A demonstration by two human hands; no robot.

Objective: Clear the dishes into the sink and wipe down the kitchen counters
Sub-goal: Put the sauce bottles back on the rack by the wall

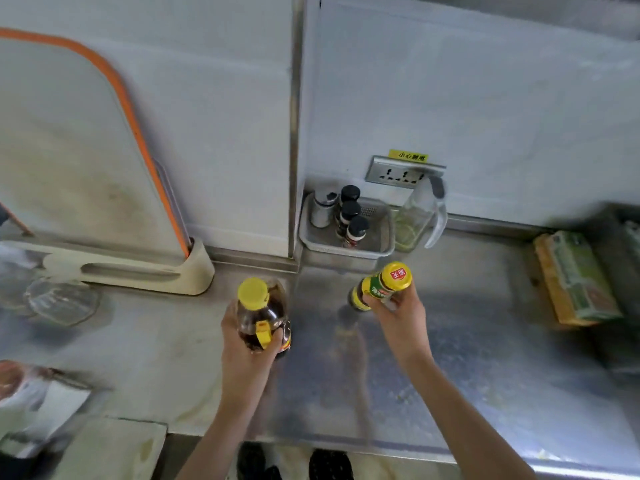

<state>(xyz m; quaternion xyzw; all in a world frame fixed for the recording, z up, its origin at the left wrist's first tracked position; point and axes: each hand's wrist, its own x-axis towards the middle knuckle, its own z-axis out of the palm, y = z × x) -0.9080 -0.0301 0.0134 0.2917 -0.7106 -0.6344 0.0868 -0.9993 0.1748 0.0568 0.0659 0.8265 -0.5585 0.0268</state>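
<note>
The steel counter [450, 358] carries a grey tray [379, 250], glass jug [414, 220], board stand [138, 271], green package [576, 278].

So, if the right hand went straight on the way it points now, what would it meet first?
Probably the grey tray at the wall: the right hand, gripping a yellow-capped jar, points at its front rim and the black-capped bottles inside. The hand's height is unclear.
</note>
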